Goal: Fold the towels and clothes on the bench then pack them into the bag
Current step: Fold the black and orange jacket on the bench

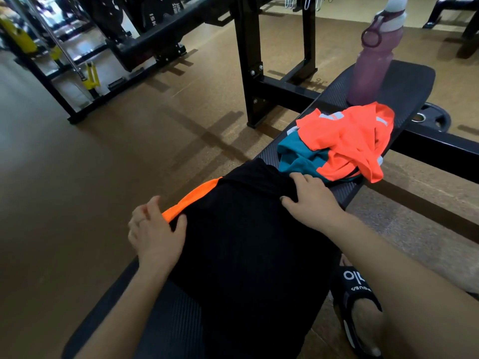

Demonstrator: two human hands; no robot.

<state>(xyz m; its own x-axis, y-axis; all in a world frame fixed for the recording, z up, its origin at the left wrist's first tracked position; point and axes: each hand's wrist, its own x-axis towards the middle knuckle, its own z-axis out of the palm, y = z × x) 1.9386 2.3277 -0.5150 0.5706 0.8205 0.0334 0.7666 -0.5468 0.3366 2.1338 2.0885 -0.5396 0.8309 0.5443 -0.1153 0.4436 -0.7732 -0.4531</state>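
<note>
A black garment [246, 242] with an orange side panel [191, 198] lies spread along the black padded bench [409, 84]. My left hand [155, 231] grips its left edge at the orange panel, thumb on top of the cloth. My right hand [311, 200] rests on the garment's far right corner, fingers curled over the cloth. Beyond it lies a crumpled heap of an orange garment [347, 141] over a teal one [298, 156]. No bag is in view.
A pink water bottle [375, 55] stands at the bench's far end. A black rack frame [254, 60] rises behind the bench, with a weight plate [432, 117] on the floor to the right. My foot in a black slide sandal [360, 307] sits beside the bench.
</note>
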